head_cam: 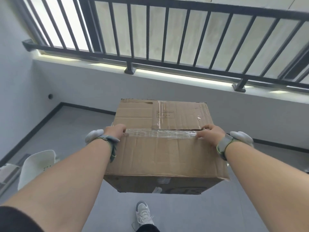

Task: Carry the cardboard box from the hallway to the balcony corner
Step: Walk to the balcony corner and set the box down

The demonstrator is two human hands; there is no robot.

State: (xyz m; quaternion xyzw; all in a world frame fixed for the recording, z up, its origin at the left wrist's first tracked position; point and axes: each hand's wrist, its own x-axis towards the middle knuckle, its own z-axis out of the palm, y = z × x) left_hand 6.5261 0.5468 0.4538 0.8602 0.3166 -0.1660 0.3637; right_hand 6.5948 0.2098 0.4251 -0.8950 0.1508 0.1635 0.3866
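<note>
The cardboard box (164,144) is held off the floor (80,131), gripped at its sides by the left hand (115,131) and right hand (211,133). The balcony is reached; setting down in the corner (61,104) is judged left.

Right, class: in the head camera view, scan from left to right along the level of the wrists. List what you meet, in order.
White plastic container → left hand → clear tape strip on the cardboard box → right hand.
</note>
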